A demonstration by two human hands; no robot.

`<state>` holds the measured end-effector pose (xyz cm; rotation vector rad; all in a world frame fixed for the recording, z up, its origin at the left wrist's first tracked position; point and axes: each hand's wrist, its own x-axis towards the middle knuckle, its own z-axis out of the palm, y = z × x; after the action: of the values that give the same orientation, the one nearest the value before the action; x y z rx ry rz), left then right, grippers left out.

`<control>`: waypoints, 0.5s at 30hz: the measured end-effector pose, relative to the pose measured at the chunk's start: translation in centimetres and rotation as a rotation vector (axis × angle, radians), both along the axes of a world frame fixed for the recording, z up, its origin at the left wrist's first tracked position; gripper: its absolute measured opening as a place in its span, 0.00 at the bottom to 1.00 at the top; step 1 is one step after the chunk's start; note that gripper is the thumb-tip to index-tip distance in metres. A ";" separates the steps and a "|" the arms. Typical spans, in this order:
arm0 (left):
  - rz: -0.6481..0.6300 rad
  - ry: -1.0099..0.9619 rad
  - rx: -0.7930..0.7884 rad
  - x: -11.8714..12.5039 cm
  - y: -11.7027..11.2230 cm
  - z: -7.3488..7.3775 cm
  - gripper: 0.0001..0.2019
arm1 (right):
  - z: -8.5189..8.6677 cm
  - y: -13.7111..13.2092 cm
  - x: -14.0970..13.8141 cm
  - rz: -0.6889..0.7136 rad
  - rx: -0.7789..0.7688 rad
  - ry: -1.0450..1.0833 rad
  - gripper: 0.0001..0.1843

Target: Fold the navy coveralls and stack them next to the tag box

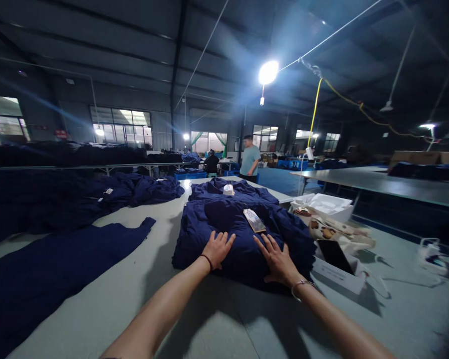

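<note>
A stack of folded navy garments (pixel 209 222) lies on the table in front of me, with a paper hang tag (pixel 254 221) on its top. My left hand (pixel 217 249) rests on the front left of the stack, fingers spread over the cloth. On the front right, my right hand (pixel 276 257) also presses with its fingers apart, just below the tag. Neither hand grips anything. Behind this stack sits another navy pile (pixel 247 188) with a white label (pixel 228 189).
Loose navy garments (pixel 90 194) and a flat navy piece (pixel 71 259) cover the left side. To the right are a white box with a phone (pixel 336 257), a patterned cloth bag (pixel 333 230), a white foam tray (pixel 327 205) and a power strip (pixel 432 257). A person (pixel 250 158) stands beyond the table.
</note>
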<state>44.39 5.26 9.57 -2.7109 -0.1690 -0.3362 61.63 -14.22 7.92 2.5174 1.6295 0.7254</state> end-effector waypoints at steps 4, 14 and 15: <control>0.018 0.004 0.025 1.0 0.6 -0.1 0.65 | -0.2 0.8 1.1 0.005 0.018 0.008 0.75; 0.015 -0.008 0.009 3.9 3.0 0.1 0.66 | 0.2 3.2 3.8 -0.014 -0.014 0.015 0.72; 0.015 -0.010 0.006 4.3 3.2 0.1 0.66 | 0.3 3.5 4.1 -0.020 -0.022 0.020 0.72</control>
<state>48.65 8.48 9.69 -2.7009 -0.1908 -0.3456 65.68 -10.73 8.25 2.5297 1.6074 0.6790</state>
